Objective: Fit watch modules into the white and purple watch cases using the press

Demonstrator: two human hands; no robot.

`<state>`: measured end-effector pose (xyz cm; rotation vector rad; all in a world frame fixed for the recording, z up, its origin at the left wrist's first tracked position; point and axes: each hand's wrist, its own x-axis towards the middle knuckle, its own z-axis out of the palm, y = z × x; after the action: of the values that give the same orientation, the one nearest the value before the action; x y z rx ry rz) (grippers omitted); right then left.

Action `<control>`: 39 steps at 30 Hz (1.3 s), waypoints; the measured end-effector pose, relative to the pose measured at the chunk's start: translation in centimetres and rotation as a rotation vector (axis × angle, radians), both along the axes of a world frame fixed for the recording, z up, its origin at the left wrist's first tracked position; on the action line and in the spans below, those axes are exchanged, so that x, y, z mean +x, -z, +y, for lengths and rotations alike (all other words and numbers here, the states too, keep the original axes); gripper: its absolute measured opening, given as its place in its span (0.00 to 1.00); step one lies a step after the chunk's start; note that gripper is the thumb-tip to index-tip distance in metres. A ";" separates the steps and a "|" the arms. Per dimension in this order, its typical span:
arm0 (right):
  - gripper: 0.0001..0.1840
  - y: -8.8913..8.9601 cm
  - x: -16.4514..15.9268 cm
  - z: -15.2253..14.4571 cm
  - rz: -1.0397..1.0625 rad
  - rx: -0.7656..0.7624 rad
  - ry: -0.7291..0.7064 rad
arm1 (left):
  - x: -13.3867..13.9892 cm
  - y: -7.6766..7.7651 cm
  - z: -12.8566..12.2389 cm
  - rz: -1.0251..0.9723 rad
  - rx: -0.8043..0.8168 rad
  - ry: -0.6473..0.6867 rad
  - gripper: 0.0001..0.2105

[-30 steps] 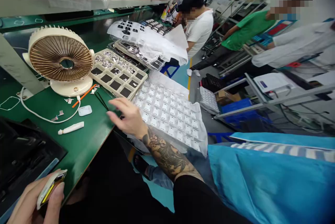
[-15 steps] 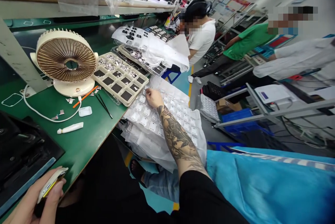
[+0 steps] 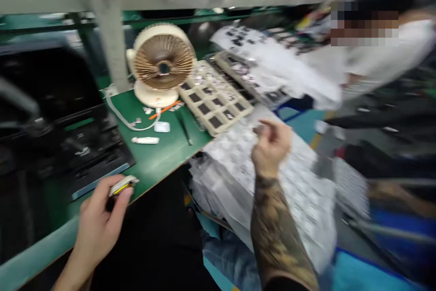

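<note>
In my left hand (image 3: 102, 211), thumb and fingers pinch a small white-cased device (image 3: 124, 185) with a yellow strip along its side, just off the green table's front edge. My right hand (image 3: 271, 145) is raised above a tray covered in whitish film (image 3: 303, 182), where rows of small pale pieces show only as a blur. Its fingers are curled with the thumb and index finger close together; motion smear hides what lies between them. Left of that hand is a beige compartment tray (image 3: 223, 108) with small silvery parts and dark squares in its cells.
A cream fan (image 3: 163, 61) stands on the green table (image 3: 153, 159). Before it lie tweezers (image 3: 185, 130), an orange stick (image 3: 164, 110), a small white tube (image 3: 146, 140) and a white cover (image 3: 161, 126). Black equipment (image 3: 85, 145) is at left; a co-worker in white (image 3: 402, 55) is at right.
The view has swung right to left, so the bench sits further right in the frame. My right hand has lifted off the pale pieces. My left hand still holds the white-cased device.
</note>
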<state>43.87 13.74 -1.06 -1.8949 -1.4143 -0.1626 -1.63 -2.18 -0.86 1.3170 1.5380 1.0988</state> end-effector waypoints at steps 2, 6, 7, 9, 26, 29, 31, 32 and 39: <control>0.13 0.0 -3.8 -1.0 0.196 0.398 -0.299 | 1.0 -1.2 0.4 0.116 0.046 0.023 0.09; 0.16 -1.6 -14.4 -3.5 0.330 0.541 -0.714 | 1.2 -2.1 1.4 0.169 0.117 0.051 0.07; 0.16 -2.1 -17.0 -4.5 0.315 0.465 -0.792 | 1.2 -2.3 1.5 0.169 0.133 0.056 0.07; 0.19 -2.4 -21.1 -6.3 0.352 0.287 -0.930 | 1.2 -2.4 1.5 0.148 0.147 0.068 0.07; 0.23 0.2 -23.7 -5.8 0.779 -0.090 -1.016 | 1.3 -2.3 1.9 -0.398 0.293 -0.067 0.07; 0.24 0.3 -23.6 -5.7 0.564 -0.033 -1.091 | 1.9 -2.2 2.0 -0.648 0.189 -0.088 0.06; 0.24 0.0 -23.9 -6.0 0.511 0.046 -1.107 | 2.1 -2.2 2.1 -0.655 0.135 -0.101 0.12; 0.24 -0.2 -24.2 -6.2 0.529 0.093 -1.100 | 2.2 -2.2 2.1 -0.630 0.114 -0.112 0.15; 0.19 -0.8 -27.0 -7.0 0.474 0.217 -1.191 | 2.3 -2.0 2.3 -0.568 0.075 -0.191 0.10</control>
<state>16.82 6.75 -0.30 -0.6185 -1.8164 0.6332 0.66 0.08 1.12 0.8089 1.2135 1.5073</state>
